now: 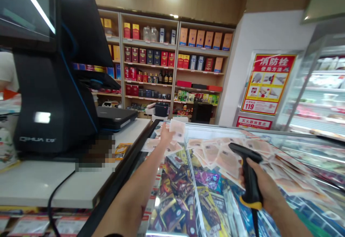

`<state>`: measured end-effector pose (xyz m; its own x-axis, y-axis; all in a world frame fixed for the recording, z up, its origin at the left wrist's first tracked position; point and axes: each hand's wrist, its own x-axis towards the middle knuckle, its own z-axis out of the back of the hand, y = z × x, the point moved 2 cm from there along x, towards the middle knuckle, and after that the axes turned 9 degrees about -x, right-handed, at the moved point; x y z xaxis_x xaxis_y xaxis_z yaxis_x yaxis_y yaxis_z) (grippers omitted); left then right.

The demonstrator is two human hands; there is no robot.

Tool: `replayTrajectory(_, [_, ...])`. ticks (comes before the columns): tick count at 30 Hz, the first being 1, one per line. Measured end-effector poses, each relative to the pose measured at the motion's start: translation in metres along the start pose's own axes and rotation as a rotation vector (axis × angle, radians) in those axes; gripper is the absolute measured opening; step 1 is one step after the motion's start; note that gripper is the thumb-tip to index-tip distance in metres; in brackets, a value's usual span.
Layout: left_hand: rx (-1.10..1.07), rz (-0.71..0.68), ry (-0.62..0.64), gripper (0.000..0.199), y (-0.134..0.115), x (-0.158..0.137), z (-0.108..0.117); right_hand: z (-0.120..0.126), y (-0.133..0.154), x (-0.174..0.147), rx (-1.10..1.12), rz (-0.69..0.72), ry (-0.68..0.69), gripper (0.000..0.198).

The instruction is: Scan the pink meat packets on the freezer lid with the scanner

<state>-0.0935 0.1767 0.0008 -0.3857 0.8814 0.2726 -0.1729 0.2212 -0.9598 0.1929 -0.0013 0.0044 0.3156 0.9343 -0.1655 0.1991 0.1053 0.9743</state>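
My right hand [265, 185] is wrapped round the handle of a black and yellow barcode scanner [250, 179], its head tilted towards the left. Stretched far forward, my left hand [166, 136] grips the edge of a flat pale packet [178, 129] with a small barcode label. More packets of the same sort [211, 152] lie spread over the glass top of a chest freezer. On the right, beyond the scanner, others lie overlapping in a pile [288, 172]. Colourful wrapped ice creams [172, 197] show through the glass below.
A large black checkout terminal [51, 96] stands on the white counter [32, 186] at left, its cable [54, 194] hanging over the front. Shelves of boxes and bottles [151, 57] line the back. A red and yellow poster [266, 82] and a lit display fridge [320, 96] are at right.
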Motion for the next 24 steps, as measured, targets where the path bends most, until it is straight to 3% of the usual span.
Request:
replayTrajectory(5, [-0.09,-0.046,0.099,0.049,-0.021,-0.011,-0.046,-0.013,0.005,-0.011,0.0,0.036,0.057,0.03])
replayTrajectory(10, [-0.139,-0.044,0.187,0.028,-0.022,-0.029,-0.077,-0.019,0.009,-0.018,-0.021,0.105,0.112,0.031])
replayTrajectory(24, [-0.075,0.002,0.284,0.034,-0.019,-0.032,-0.102,-0.027,0.003,-0.02,-0.055,0.158,0.192,0.034])
